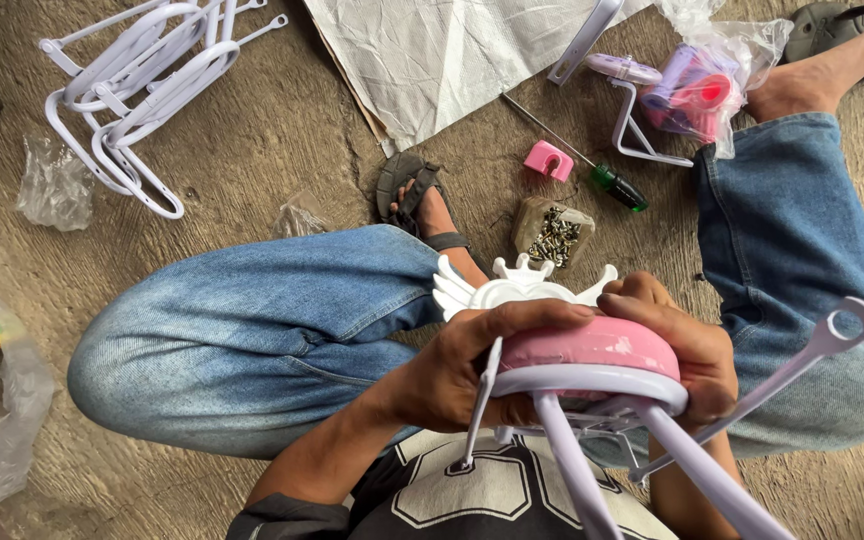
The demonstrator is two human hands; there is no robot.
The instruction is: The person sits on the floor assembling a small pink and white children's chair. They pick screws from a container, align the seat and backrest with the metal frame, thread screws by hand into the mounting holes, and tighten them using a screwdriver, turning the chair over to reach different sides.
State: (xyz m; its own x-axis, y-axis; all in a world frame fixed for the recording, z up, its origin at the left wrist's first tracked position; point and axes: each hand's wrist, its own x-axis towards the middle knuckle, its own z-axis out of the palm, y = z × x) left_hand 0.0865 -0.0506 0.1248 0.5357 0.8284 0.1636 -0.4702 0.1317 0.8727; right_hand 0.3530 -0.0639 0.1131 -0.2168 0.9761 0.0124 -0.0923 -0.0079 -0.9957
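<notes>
Nearest the camera, we see lilac metal legs (592, 480) rising toward the lens from a pink round seat (592, 345) with a pale lilac rim. We hold this seat in front of the chest, above the lap.

Left hand (472, 365): wrapped around the left side of the seat, fingers laid across its pink top, thumb side underneath near the rim. The hand is closed in a firm hold on the seat.

Right hand (687, 345): clasped over the right side of the seat, fingers curled over the pink top and touching the left fingertips' area. It too is closed on the seat.

A white crown-and-wing ornament (522, 288) stands at the far edge of the seat, just beyond the fingers. A lilac bar with a ring end (832, 335) juts out to the right of the seat.

Both knees, in blue jeans (252, 330), flank the hands; we sit on the bare floor (282, 120).

On the floor beyond the seat: a small box of screws (553, 235), a pink clip (548, 160) and a green-handled screwdriver (592, 165) close together. Farther right lies a clear bag of pink and lilac parts (697, 90). A stack of white frames (142, 85) lies well apart at the upper left, and a sheet of white paper (442, 55) lies at the top.
</notes>
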